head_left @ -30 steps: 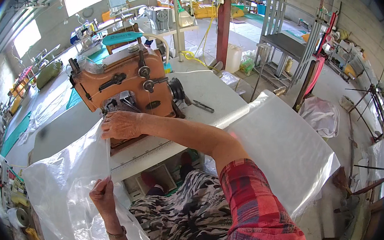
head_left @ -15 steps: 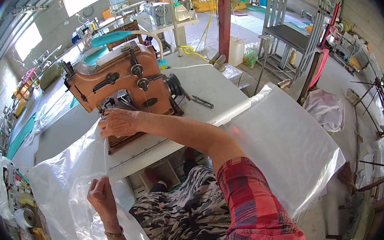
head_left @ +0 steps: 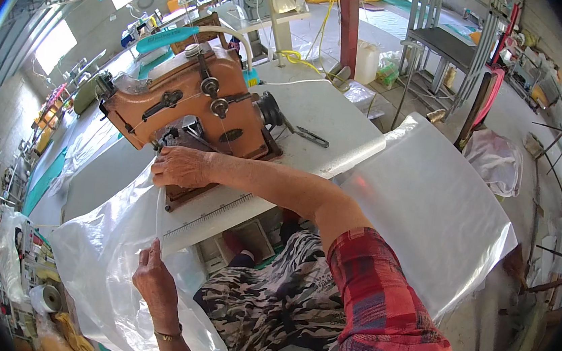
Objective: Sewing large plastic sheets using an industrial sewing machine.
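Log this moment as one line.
left hand: pinching clear plastic sheet by edge | right hand: at sheet's upper end, beside orange sewing machine | small metal tool: on white tabletop

Red plaid sleeve point(head_left: 382, 314), camouflage garment point(head_left: 283, 297)

Sewing workshop. Landmark: orange-brown sewing machine point(head_left: 190, 102), one, mounted on white worktable point(head_left: 307, 114). In front of machine: dark-marked measuring scale point(head_left: 213, 211). To its right: clear plastic sheeting point(head_left: 436, 211), broad, laid flat. Behind it: second machine point(head_left: 251, 2), at separate table; red post point(head_left: 348, 36). Behind, far right of it: grey metal rack point(head_left: 442, 45).
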`<state>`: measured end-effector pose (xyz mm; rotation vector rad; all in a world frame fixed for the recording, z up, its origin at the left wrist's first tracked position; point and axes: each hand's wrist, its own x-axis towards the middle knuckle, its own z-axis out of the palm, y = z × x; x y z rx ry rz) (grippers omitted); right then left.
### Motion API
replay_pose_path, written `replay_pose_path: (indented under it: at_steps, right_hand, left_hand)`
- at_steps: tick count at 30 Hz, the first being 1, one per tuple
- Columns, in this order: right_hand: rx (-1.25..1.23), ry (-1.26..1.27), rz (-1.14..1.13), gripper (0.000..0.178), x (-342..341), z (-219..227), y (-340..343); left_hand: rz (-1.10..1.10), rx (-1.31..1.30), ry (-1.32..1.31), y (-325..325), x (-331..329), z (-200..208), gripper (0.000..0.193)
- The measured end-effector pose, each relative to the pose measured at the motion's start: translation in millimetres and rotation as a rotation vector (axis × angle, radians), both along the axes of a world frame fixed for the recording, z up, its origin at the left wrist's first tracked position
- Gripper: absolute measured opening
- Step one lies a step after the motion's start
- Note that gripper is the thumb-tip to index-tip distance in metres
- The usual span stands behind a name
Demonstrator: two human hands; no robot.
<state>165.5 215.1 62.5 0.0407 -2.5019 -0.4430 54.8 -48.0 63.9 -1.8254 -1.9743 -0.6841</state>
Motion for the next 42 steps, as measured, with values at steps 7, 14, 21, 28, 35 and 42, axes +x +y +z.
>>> replay_pose_path:
  at_steps: [7,14,21,28,35,42]
  right_hand:
    - [0.029,0.011,0.000,0.012,-2,0,-3]
    - [0.047,0.100,-0.061,0.012,-12,-4,-9]
    - [0.118,0.039,-0.050,0.012,-14,9,-11]
    - [0.103,-0.191,-0.120,0.015,-26,19,-12]
    - [-0.041,-0.015,-0.148,0.014,-22,8,-28]
    - [-0.325,0.418,-0.220,0.017,-12,-21,-36]
  left_hand:
    - [0.007,-0.071,0.043,2,-2,-4,0.043]
    - [-0.036,-0.047,0.052,6,-2,-13,0.042]
    - [-0.083,-0.039,-0.002,23,-17,-8,0.034]
    - [-0.305,-0.011,-0.639,25,-23,-18,0.023]
    - [-0.319,0.015,-0.744,26,-15,-38,0.024]
    - [-0.403,0.100,-0.780,29,0,-49,0.024]
